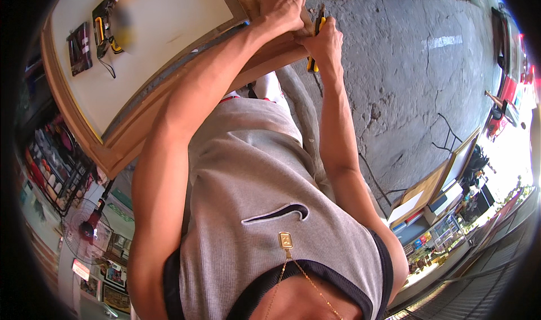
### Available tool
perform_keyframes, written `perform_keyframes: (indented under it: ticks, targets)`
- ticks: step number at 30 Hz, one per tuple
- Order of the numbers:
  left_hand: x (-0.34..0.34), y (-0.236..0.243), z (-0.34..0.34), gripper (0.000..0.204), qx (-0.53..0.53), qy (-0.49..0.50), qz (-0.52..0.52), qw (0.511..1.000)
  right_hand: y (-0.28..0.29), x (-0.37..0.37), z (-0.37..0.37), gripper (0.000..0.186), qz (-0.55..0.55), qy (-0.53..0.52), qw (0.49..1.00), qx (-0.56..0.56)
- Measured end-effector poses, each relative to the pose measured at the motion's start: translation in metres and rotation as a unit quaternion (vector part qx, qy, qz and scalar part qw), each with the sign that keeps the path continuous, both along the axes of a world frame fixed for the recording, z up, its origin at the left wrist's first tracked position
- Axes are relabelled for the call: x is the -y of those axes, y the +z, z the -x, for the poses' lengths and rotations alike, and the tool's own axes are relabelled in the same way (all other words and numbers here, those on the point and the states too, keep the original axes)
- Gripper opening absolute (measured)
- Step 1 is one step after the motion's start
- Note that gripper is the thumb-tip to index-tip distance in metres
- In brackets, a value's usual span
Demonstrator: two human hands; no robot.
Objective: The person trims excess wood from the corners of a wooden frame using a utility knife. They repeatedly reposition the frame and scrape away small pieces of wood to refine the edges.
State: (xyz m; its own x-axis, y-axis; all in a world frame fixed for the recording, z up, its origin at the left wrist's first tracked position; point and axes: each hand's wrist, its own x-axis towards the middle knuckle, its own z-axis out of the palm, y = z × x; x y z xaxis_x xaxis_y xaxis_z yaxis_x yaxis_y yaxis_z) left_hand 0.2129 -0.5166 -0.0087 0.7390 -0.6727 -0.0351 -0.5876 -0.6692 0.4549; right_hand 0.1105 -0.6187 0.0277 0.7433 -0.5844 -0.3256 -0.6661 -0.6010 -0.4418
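Note:
A large brown wooden frame [134, 145] around a white panel [169, 38] lies at the upper left. On its corner at the far right, my left hand [283, 11] is closed over the wood, fingers bent. Just beside that corner, my right hand [326, 42] is wrapped around a plier-like tool [313, 65] with black and yellow handles. The tool's dark tip stands out above the hand, close to the frame's edge. Its exact contact with the wood is hidden by my fingers.
On the panel lie a dark flat case [80, 48], a yellow-and-black hand tool [101, 29] and a blurred yellow thing. Cracked grey concrete floor [406, 83] spreads to the right. A standing fan [86, 228] is at the lower left; leaning frames [434, 179] are at the right.

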Motion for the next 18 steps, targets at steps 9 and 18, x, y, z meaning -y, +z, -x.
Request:
perform_keyframes:
  ticks: [9, 18]
  targets:
    - [0.003, 0.019, 0.008, 0.037, 0.034, 0.027, -0.047, 0.998, -0.003, 0.004, 0.005, 0.068, -0.034, 0.021, 0.999, -0.001]
    - [-0.041, 0.017, -0.003, 0.021, 0.226, 0.104, 0.197, 0.948, 0.005, 0.000, 0.001, 0.071, 0.019, 0.029, 0.999, 0.007]
